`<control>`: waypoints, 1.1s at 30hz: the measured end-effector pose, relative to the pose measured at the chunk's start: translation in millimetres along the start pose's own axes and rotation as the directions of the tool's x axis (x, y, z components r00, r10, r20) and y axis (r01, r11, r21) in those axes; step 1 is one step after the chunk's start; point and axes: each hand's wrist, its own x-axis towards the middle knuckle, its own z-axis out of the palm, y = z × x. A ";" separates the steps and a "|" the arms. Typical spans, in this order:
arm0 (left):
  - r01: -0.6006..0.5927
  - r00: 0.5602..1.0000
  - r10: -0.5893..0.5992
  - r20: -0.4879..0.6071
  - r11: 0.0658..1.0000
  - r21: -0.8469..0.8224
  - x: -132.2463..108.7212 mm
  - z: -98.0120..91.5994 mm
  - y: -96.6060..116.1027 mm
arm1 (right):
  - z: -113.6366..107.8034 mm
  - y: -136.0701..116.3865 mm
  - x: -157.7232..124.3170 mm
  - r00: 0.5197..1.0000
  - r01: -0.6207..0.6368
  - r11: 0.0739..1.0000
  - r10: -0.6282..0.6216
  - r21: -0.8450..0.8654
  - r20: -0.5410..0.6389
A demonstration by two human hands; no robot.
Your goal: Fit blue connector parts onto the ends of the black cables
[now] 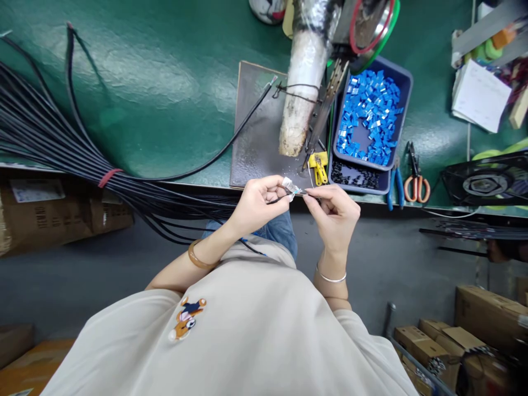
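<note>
The fingertips of the left hand [258, 202] are pinching the end of a thin black cable [231, 144] together with a small silver-white piece [290, 188] — this piece is sitting just at the thumb and index finger, sticking out toward the right. The fingers of the right hand [334, 212] are closing on a thin wire-like part that is meeting the silver-white piece from the other side; what exactly this part is, I cannot tell, it is too small. Both hands are almost touching each other, just in front of the table [144, 82] edge.

Behind the hands a dark mat [256, 132] is lying on the green table. Near it on the right a yellow clip [319, 165] is lying, and a tray [406, 77] with many blue parts [371, 115] is standing. Further right, orange-handled scissors [416, 179] are lying. On the left a thick bundle of black cables [61, 148] — tied with a red band [108, 177] — is hanging over the edge.
</note>
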 end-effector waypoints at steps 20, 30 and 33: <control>-0.019 0.997 0.016 0.077 0.999 0.031 -0.5 -1.6 0.3 | -1.9 3.7 3.6 0.980 0.177 0.974 -0.161 -0.143 0.115; -0.139 0.989 0.144 -0.015 0.974 0.176 -3.8 1.2 -4.1 | -2.6 -0.3 -2.0 0.962 -0.236 0.957 0.206 0.168 0.179; -0.084 0.996 0.081 0.043 0.993 0.088 -2.2 -0.7 -0.8 | -3.9 -1.2 -0.8 0.989 -0.143 0.986 0.146 0.088 -0.027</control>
